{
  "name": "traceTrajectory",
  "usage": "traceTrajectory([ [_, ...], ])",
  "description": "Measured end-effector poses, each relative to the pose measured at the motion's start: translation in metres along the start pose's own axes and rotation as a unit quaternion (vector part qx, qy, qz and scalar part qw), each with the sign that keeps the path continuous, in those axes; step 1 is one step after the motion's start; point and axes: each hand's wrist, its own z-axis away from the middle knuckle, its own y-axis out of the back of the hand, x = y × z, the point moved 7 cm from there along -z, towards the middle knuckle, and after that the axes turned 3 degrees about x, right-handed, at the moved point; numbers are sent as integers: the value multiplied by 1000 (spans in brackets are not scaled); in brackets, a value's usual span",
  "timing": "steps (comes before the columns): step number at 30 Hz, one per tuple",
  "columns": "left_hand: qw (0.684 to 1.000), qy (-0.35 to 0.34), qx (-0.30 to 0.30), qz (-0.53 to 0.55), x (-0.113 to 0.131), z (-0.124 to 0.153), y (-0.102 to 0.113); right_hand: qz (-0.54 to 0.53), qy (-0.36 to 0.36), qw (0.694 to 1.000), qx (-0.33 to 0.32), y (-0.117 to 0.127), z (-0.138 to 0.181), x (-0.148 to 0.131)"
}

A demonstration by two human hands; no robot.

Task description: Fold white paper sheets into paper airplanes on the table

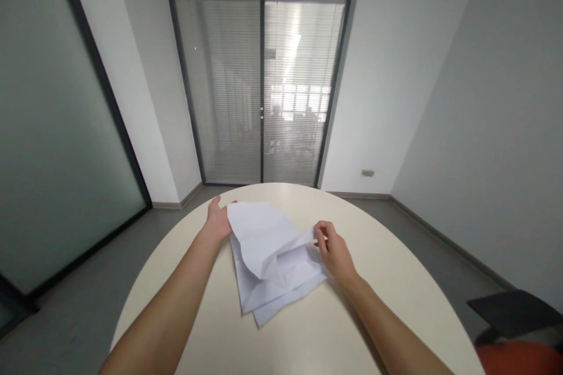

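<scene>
Several creased white sheets of paper (264, 234) lie loosely stacked on the round table, with the upper one lifted and bent. At the paper's left edge is my left hand (219, 220), its thumb stretched away and its other fingers partly hidden behind the sheet. It is open and touches the paper without closing on it. My right hand (331, 244) is closed in a pinch on the raised right corner of a sheet. Lower sheets stick out toward me, their corners at uneven angles.
The pale round table (422, 304) has a curved edge all around. A chair with a black armrest (516, 312) and red seat (521, 357) stands at the lower right. Ahead is a glass door (229, 94) with blinds; a frosted panel (57, 129) is at left.
</scene>
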Motion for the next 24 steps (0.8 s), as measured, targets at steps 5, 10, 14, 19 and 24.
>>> traceTrajectory([
  [5, 940, -237, 123, -214, 22, 16, -5, 53, 76, 990, -103, -11, 8, -15],
  [10, 812, -322, 53, -483, 9, 28, -39, 35, 165, 970, -177, -15, 14, -32],
  [14, 694, -256, -117, -663, -38, 34, -57, 36, 180, 959, -215, -16, 19, -44],
  [19, 592, -187, -235, -748, -76, 40, -52, 50, 185, 950, -248, -21, 24, -53],
  [24, 562, -156, -270, -766, -89, 31, -38, -13, 149, 955, -256, -15, 18, -50],
])
